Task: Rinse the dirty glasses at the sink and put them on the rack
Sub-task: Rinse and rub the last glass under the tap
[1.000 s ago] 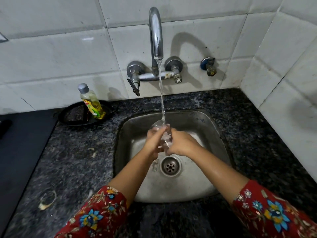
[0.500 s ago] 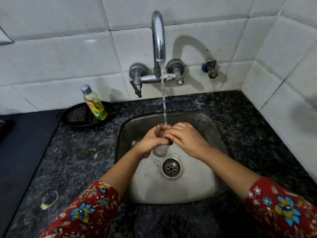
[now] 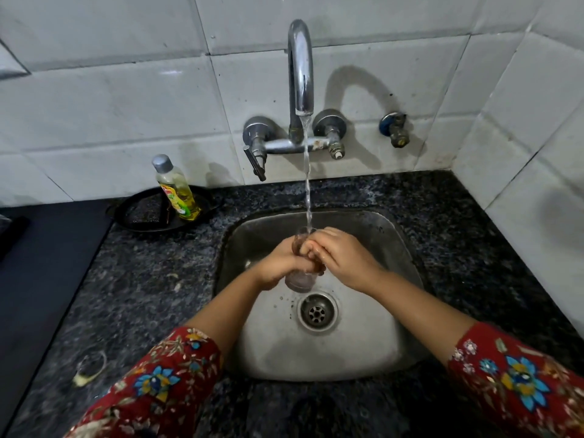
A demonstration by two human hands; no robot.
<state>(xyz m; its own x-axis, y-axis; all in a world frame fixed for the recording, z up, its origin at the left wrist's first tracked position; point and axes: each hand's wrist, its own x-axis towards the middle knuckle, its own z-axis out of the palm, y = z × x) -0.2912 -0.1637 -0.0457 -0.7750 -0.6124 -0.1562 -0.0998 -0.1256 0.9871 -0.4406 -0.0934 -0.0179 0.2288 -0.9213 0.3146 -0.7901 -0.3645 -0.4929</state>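
Observation:
A small clear glass [image 3: 298, 281] stands upright over the steel sink [image 3: 373, 349], its mouth under the stream running from the chrome tap [image 3: 301, 74]. My left hand [image 3: 279, 263] grips the glass around its side. My right hand [image 3: 343, 256] curls over the rim, with its fingers on or in the mouth of the glass. Only the glass's base and a bit of the rim show between my hands. No rack is in view.
A bottle of yellow dish liquid [image 3: 177, 189] stands in a black round tray [image 3: 139, 216] at the back left of the dark granite counter [image 3: 142, 295]. A black surface [image 3: 38, 279] lies at far left. White tiled walls close the back and right.
The glass went from tilted to upright under the stream. My right hand moved from its side onto the rim, and both hands now sit lower in the sink.

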